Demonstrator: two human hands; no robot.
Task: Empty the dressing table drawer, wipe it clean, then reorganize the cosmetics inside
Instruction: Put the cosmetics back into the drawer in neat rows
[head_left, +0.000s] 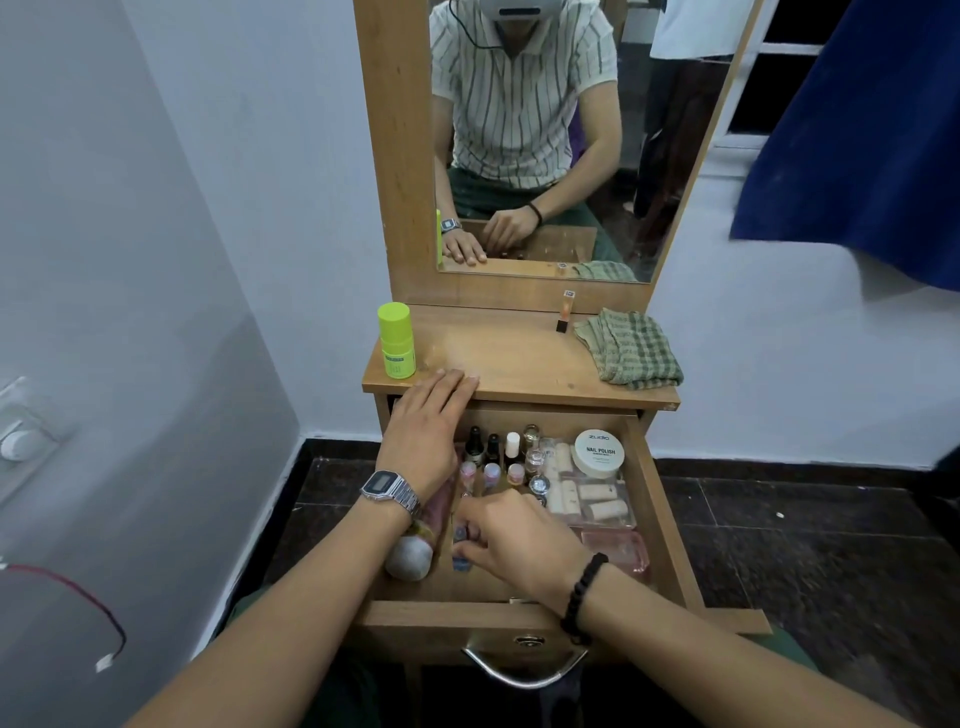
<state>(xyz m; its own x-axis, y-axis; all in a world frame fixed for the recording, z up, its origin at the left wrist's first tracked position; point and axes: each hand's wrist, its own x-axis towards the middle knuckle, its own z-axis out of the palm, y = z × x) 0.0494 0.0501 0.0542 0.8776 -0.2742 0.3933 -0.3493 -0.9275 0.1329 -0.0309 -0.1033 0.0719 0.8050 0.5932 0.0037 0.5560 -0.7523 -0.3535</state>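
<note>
most of the cosmetics are still in the open drawer (670, 525), packed tight, w/ only a green bottle (396, 340) at the tabletop's back left corner and a small lipstick-like tube (564, 310) by the checked cloth (631, 347) near its back right corner. your right hand (524, 540) is curled, pinching a small blue bottle (460, 553) near the drawer's front left, so lifting it carelessly could tip the upright polish bottles (493, 452) toward the back edge. left hand (426, 421) lies flat, fingers together, on the tabletop's front edge; lean too hard there and the unit may rock imo.
</note>
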